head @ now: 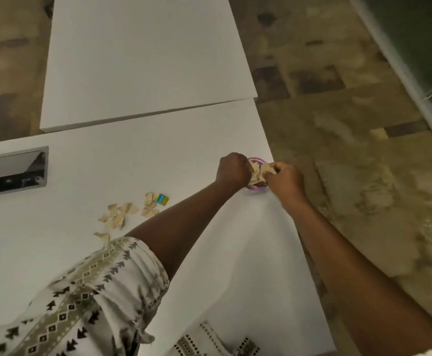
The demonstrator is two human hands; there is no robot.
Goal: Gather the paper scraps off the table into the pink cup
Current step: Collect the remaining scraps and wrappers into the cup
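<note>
The pink cup (pixel 256 189) stands near the right edge of the white table (pixel 132 163), mostly hidden by both hands. My left hand (pixel 233 169) is a closed fist at the cup's left rim, with beige paper scraps (pixel 257 173) bunched against it. From the right, my right hand (pixel 285 179) pinches the same bunch of scraps over the cup's mouth. Several more beige scraps (pixel 122 214) lie loose on the table to the left, next to a small blue and yellow piece (pixel 162 199).
A second white table (pixel 145 60) abuts at the back. A rectangular cable slot (pixel 12 170) is cut into the near table at the left. The table's right edge drops to patterned carpet (pixel 351 150). A glass wall (pixel 415 60) runs at far right.
</note>
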